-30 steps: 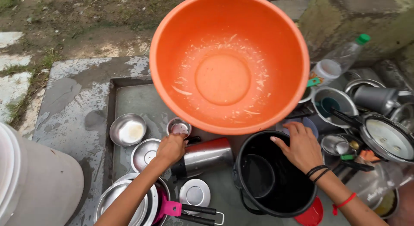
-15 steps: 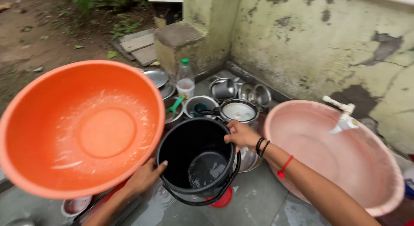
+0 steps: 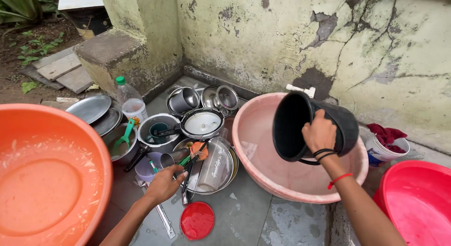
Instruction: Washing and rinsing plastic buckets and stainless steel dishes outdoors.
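Note:
My right hand (image 3: 320, 131) grips the rim of a black bucket (image 3: 310, 125) and holds it tilted on its side, mouth toward me, over a wide pink basin (image 3: 263, 171). My left hand (image 3: 164, 183) reaches down to a pile of steel utensils (image 3: 190, 166) lying on a steel plate, fingers closing around them. Beside that hand lie a clear plastic jug (image 3: 213, 165) and a pale purple cup (image 3: 143, 171). A white tap (image 3: 303, 90) sticks out of the wall above the pink basin.
A big orange basin (image 3: 47, 180) fills the left. Steel pots, lids and plates (image 3: 197, 109) crowd the corner with a plastic bottle (image 3: 129, 101). A red lid (image 3: 197, 220) lies on the wet floor, a red tub (image 3: 418, 203) at right, a small white bucket with red cloth (image 3: 386, 145) by the cracked wall.
The black bucket has been lifted off the floor and tipped over the pink basin by my right hand. My left hand left the bucket and dropped to the utensils. The view swung right.

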